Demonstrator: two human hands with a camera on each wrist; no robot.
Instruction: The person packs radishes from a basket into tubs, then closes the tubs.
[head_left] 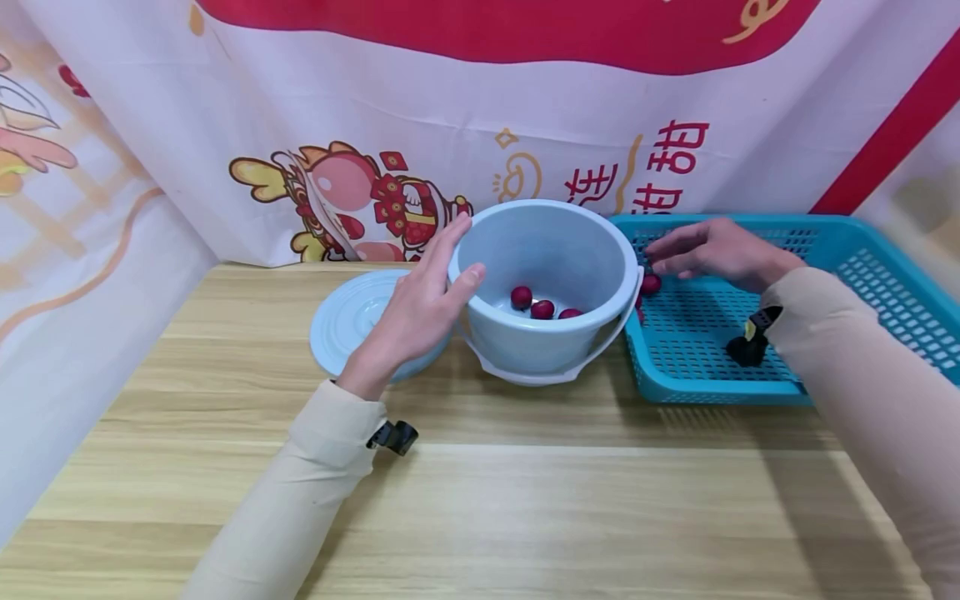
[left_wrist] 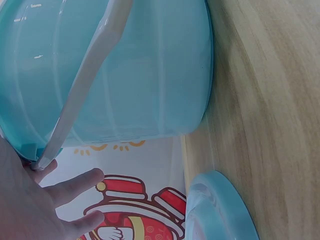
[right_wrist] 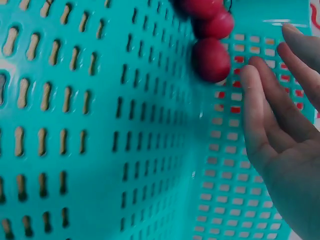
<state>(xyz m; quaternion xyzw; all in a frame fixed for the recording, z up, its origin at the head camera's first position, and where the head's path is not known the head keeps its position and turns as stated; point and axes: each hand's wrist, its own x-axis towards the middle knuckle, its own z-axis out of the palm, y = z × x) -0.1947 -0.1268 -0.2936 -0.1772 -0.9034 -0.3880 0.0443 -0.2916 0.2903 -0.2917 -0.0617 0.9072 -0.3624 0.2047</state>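
Observation:
A light blue bucket [head_left: 543, 346] with a hinged handle [left_wrist: 82, 80] stands upright on the table, and several small, round, dark red fruits [head_left: 542, 309] lie at its bottom. My left hand [head_left: 423, 304] touches the left side of the bucket's rim, its fingers fairly straight and spread. To the right, my right hand [head_left: 720, 250] hovers inside a turquoise basket [head_left: 712, 392], fingers loosely bent and holding nothing. More round red fruits [right_wrist: 211, 60] lie in the basket at its left side, close to the right fingertips. Their exact kind cannot be told.
A round light blue lid [head_left: 341, 321] lies on the wooden table [head_left: 525, 500] left of the bucket, partly behind my left hand. A printed white cloth [head_left: 420, 108] hangs directly behind the bucket and basket.

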